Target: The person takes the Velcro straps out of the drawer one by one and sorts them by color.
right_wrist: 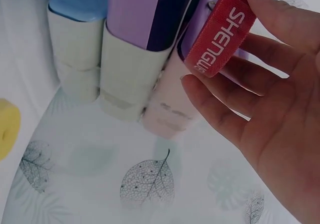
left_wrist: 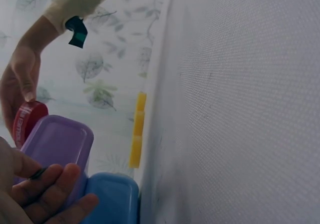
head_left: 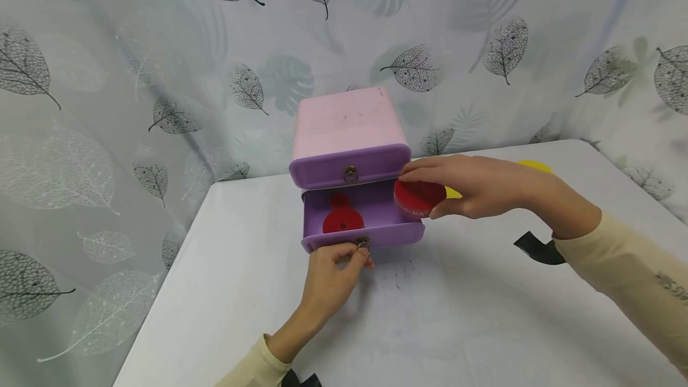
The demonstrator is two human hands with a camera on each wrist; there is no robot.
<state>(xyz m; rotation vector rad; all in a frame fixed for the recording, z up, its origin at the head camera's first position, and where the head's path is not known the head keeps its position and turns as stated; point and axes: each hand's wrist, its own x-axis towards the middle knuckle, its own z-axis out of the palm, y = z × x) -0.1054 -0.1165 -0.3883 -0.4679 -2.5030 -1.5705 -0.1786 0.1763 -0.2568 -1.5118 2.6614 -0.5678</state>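
A small chest has a pink top section (head_left: 346,121) and purple drawer fronts; its second drawer (head_left: 392,234) is pulled out. My left hand (head_left: 330,276) pinches the metal ring pull (head_left: 364,247) on that drawer's front. At the drawer's right end, my right hand (head_left: 473,184) holds a round, flat red roll (head_left: 419,197) by its edge, between thumb and fingers. White letters run along the roll's side (right_wrist: 222,38). Inside the drawer lie a red disc (head_left: 343,220) and a smaller red piece (head_left: 340,200) behind it.
Below the open drawer is a blue drawer (left_wrist: 112,196). Yellow round pieces (head_left: 534,166) stand on the white table (head_left: 242,291) at the back right, partly behind my right hand. A leaf-patterned curtain (head_left: 269,28) hangs behind the chest.
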